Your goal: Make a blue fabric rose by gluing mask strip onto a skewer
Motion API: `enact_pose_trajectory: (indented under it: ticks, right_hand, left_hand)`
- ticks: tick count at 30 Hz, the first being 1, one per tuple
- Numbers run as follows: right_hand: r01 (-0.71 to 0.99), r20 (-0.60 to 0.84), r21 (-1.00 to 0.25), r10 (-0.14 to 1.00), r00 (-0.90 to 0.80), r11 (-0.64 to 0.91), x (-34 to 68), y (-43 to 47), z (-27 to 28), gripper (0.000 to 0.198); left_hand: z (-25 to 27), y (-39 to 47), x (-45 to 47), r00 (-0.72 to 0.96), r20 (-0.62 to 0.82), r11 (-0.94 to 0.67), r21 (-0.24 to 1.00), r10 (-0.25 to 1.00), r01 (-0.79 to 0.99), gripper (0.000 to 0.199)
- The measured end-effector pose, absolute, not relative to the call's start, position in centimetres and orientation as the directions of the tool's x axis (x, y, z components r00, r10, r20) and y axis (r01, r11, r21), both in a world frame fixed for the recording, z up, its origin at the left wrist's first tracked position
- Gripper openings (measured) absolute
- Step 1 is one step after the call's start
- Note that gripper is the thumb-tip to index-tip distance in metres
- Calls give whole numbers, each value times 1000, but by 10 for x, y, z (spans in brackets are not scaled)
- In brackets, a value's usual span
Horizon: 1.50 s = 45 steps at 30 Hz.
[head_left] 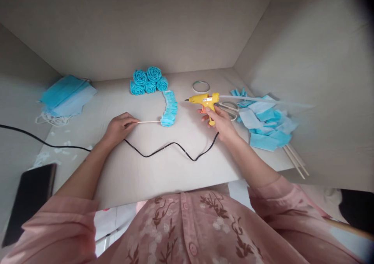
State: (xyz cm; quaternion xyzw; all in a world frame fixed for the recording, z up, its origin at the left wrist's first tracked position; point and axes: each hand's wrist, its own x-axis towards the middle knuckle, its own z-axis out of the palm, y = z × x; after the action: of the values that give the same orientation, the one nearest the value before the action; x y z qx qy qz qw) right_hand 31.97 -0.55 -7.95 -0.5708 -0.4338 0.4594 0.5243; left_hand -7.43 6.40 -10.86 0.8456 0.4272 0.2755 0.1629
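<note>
My left hand (121, 127) pinches a thin wooden stick (149, 122). The stick's far end meets the lower end of a gathered blue fabric strip (170, 106), which curves away across the table. In my right hand (220, 122) is a yellow glue gun (204, 99), its nozzle pointing left toward the strip but apart from it. A long clear glue stick (263, 100) juts out of the gun's back. Behind the strip sit several rolled blue fabric roses (150, 81) in a cluster. Scissors (230, 110) lie partly hidden behind my right hand.
A black cord (172, 144) crosses the table before me. Blue face masks (68, 92) are stacked at left, near white scraps (66, 149) and a dark phone-like slab (30, 198). At right lie cut blue pieces (269, 120) over wooden sticks (295, 161). A ring (201, 87) rests behind the gun.
</note>
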Motion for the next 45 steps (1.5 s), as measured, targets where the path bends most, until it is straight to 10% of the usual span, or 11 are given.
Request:
enact_pose_trajectory:
  ticks: [45]
  right_hand:
    - [-12, -46, -999, 999, 17, -45, 316, -10, -76, 48]
  left_hand:
    - [-104, 71, -87, 563, 283, -623, 482, 776, 616, 34]
